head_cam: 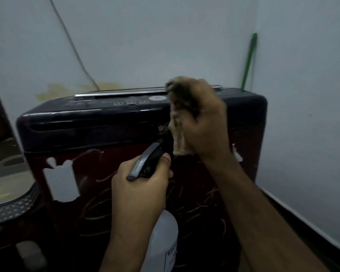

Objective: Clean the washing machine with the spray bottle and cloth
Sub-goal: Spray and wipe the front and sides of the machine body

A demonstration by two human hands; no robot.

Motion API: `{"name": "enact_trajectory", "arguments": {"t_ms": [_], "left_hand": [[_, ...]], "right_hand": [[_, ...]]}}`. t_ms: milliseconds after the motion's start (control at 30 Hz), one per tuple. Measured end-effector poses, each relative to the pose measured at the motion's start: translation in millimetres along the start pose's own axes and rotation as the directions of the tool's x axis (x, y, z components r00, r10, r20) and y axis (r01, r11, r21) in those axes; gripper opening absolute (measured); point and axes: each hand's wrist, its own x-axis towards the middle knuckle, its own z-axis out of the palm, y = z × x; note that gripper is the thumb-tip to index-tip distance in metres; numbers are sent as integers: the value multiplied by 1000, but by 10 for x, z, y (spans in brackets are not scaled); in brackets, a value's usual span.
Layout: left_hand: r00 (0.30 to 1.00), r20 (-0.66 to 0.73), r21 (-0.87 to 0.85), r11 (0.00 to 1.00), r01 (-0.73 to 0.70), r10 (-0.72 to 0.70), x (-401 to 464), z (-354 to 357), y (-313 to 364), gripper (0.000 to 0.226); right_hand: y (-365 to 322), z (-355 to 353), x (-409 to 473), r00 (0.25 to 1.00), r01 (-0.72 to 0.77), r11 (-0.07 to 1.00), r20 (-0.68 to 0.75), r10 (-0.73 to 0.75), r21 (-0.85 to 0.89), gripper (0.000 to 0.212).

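A dark top-loading washing machine (90,126) with a maroon patterned front fills the middle of the view. My left hand (139,185) grips the black trigger head of a translucent white spray bottle (161,238), its nozzle pointing at the machine's upper front. My right hand (202,122) holds a crumpled beige cloth (178,138) against the machine's top right front edge, just above the nozzle. The cloth hangs down from my fist and looks blurred.
A green-handled stick (248,61) leans in the wall corner behind the machine. A cable (71,42) runs down the wall on the left. A round patterned stool or tub (10,205) stands at the left. The right wall is close to the machine.
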Motion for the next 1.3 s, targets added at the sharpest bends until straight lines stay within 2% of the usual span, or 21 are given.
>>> {"name": "enact_trajectory", "arguments": {"t_ms": [67, 100, 167, 267, 433, 700, 833, 1033, 1167, 1300], "left_hand": [[999, 29, 11, 1000, -15, 15, 0, 201, -19, 31], [999, 44, 14, 1000, -22, 21, 3, 314, -25, 32], [998, 60, 34, 999, -38, 36, 4, 514, -48, 35], [997, 53, 45, 997, -59, 56, -13, 757, -58, 30], [997, 34, 45, 997, -69, 67, -43, 994, -20, 33], [997, -12, 40, 996, -77, 77, -54, 857, -134, 25], [987, -111, 63, 992, -112, 119, -46, 615, -94, 30], [978, -197, 51, 997, -53, 62, -36, 290, -135, 42], [978, -199, 58, 997, -45, 56, -6, 15, -198, 29], [945, -306, 87, 992, -89, 112, -19, -260, -204, 32]], "right_hand": [[75, -298, 39, 972, -112, 976, -184, 146, 185, 24], [120, -461, 47, 945, -152, 965, -255, 206, 216, 15], [243, -723, 11, 890, -249, 949, -340, 303, 194, 13], [445, -959, -98, 840, -355, 918, -371, 396, 176, 16], [577, -1053, -259, 822, -436, 885, -328, 466, 166, 20], [552, -968, -389, 841, -449, 889, -296, 454, 88, 17], [423, -714, -414, 855, -420, 900, -282, 436, 118, 11], [197, -318, -437, 868, -370, 914, -290, 404, 168, 6], [148, -137, -438, 881, -337, 931, -301, 364, 139, 7], [59, -3, -397, 903, -287, 950, -298, 311, 122, 12]]}}
